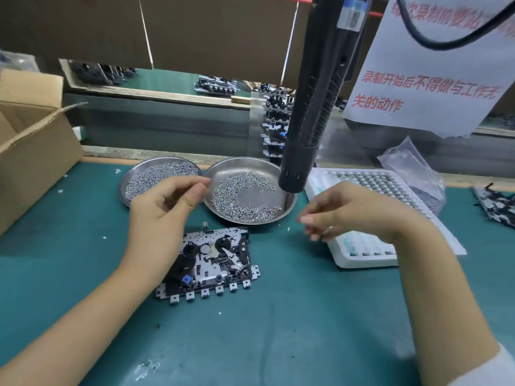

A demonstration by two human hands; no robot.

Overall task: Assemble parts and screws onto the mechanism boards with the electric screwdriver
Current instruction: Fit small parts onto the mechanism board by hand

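A mechanism board (214, 263) of grey metal with black gears and a blue part lies flat on the green mat. My left hand (164, 210) hovers over its left end with the fingers curled. Thumb and forefinger tips meet near the rims of two steel dishes, and nothing shows between them. One dish (133, 174) is full of screws; the other dish (287, 207) is partly filled. My right hand (351, 213) floats right of the board, fingers loosely curled, holding nothing. The black electric screwdriver (312, 112) hangs above the right dish, untouched.
A white tray (362, 254) of small round parts sits under my right wrist, with a plastic bag (412, 168) behind it. A cardboard box (30, 140) stands at the left. Stacked boards (274, 121) wait behind the dishes, more parts (496, 204) lie far right, and a paper notice (429, 79) hangs above.
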